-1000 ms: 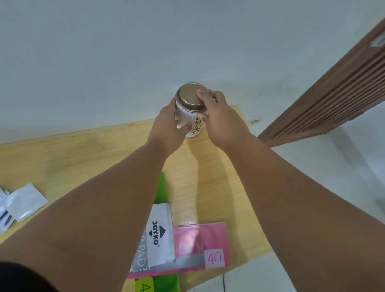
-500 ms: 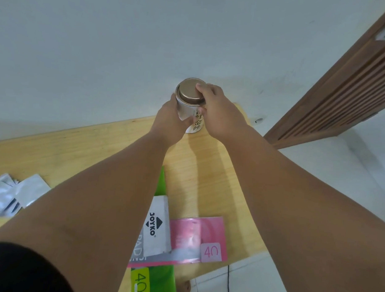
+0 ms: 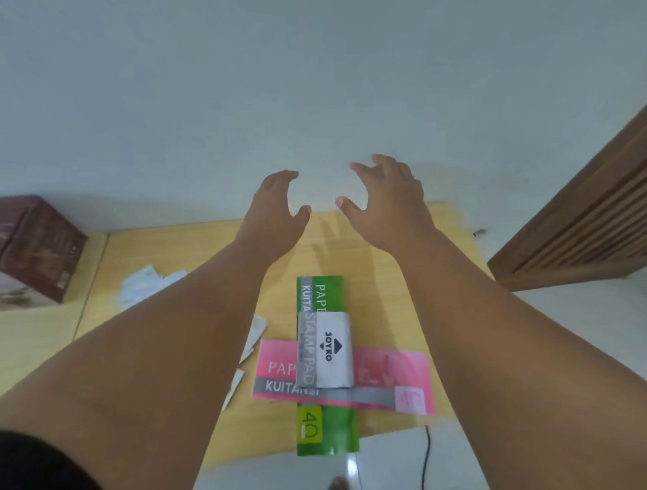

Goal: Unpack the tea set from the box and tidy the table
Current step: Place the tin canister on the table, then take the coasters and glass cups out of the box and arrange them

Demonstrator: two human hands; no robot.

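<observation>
Seemingly unfinished: the box sits on the tabletop, loose white packets just right of it, receipt pads farther right. The left hand and right hand hover, each grip spread, empty; no teaware shows.

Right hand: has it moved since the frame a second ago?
Yes, slightly. The right hand has let go of the tin, now out of view, and opened, yet it still hovers over the table's far edge.

Light wood table: brown box far left, white packets near it (sachets? blurred), green receipt pad mid-table, pink pad crosswise over it.
</observation>
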